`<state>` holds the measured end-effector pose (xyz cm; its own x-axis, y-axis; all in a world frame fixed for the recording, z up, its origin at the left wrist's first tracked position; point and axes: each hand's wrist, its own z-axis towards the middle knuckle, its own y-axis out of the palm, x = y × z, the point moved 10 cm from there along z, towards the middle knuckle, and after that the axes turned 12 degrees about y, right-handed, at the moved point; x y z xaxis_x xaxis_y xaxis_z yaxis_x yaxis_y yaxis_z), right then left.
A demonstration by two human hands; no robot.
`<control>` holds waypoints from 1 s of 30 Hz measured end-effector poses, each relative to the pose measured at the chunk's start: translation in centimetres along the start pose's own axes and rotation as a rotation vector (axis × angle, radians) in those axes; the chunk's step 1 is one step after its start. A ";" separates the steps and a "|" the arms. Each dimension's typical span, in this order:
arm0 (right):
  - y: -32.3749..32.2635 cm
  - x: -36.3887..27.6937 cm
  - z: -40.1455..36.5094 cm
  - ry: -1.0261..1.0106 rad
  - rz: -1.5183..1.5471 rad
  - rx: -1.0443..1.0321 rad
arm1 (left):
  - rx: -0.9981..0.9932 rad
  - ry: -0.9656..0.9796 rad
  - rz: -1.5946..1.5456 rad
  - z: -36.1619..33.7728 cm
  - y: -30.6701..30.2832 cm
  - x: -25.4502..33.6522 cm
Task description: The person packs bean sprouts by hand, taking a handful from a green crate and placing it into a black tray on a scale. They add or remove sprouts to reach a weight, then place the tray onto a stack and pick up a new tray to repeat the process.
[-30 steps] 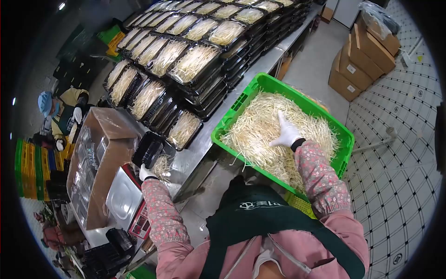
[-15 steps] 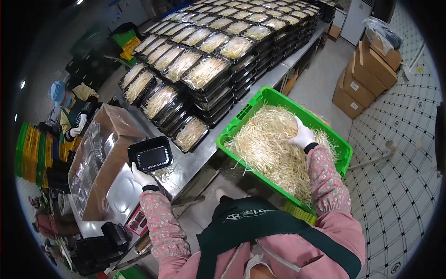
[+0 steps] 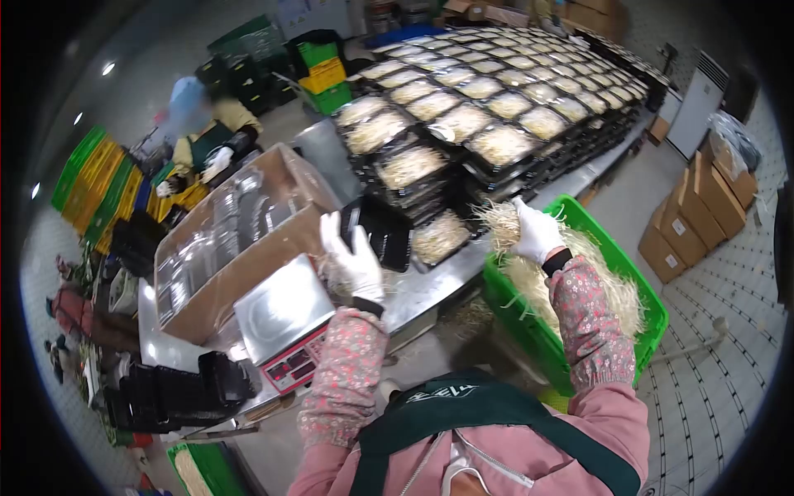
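My right hand (image 3: pixel 538 234), in a white glove, is closed on a clump of bean sprouts (image 3: pixel 499 221). It hangs above the near left part of a green crate (image 3: pixel 653 318), which holds a pile of loose sprouts (image 3: pixel 612 285). My left hand (image 3: pixel 351 260), also gloved, has its fingers spread beside an empty black tray (image 3: pixel 389 240). Whether the fingertips touch the tray's rim cannot be made out. Left of that hand is a scale (image 3: pixel 285 310) with a bare metal plate and a red front panel.
Stacked, filled trays (image 3: pixel 504 145) cover the far table. A cardboard box (image 3: pixel 310 174) of clear plastic lids stands behind the scale. Empty black trays (image 3: pixel 178 384) lie at the left. Across the table is a co-worker (image 3: pixel 211 136). Cartons (image 3: pixel 699 211) lean at the right.
My right hand has lifted a clump of sprouts from the pile toward the crate's left edge. My left hand has opened beside the black tray it held. The view has swung left.
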<state>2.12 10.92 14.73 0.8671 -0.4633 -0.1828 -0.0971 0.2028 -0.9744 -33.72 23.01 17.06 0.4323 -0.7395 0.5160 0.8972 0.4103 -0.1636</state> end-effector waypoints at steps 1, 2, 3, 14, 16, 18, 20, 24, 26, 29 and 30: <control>0.6 -4.8 0.7 -0.087 -0.019 0.037 | -0.039 0.052 0.022 1.1 -0.9 1.7; 1.7 -9.6 1.5 -0.161 -0.037 0.041 | -0.099 0.090 0.069 1.9 -1.7 2.6; 2.8 -14.6 1.7 -0.235 -0.056 0.044 | -0.162 0.133 0.103 2.1 -2.2 2.4; 8.3 -52.4 -7.8 -0.893 0.278 -0.054 | 0.049 -0.575 -0.359 -5.8 -16.8 -21.2; 13.4 -55.4 -8.7 -0.974 0.227 -0.113 | -0.086 -0.766 -0.337 -9.0 -18.7 -25.4; 17.6 -57.1 -9.5 -0.975 0.131 -0.229 | -0.359 -0.667 0.040 -11.8 -21.0 -31.1; 18.5 -57.5 -10.6 -1.000 0.124 -0.187 | -0.351 -0.202 0.391 -3.6 -23.4 -22.7; 20.7 -57.5 -9.8 -0.971 0.210 -0.312 | -0.772 0.133 0.510 -3.5 -18.0 -21.6; 20.4 -56.6 -8.5 -0.967 0.406 -0.511 | -0.762 0.077 0.493 -3.7 -17.8 -22.6; 20.1 -54.4 -6.9 -0.954 0.560 -0.580 | -0.768 0.039 0.540 -4.2 -17.6 -23.1; 18.5 -53.7 -6.8 -0.982 0.461 -0.508 | -0.779 0.045 0.575 -4.3 -17.4 -23.2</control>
<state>-49.59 33.71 5.59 0.6809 0.4652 -0.5656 -0.4868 -0.2895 -0.8242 -58.93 30.74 4.37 0.8122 -0.5628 0.1533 0.3492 0.2587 -0.9006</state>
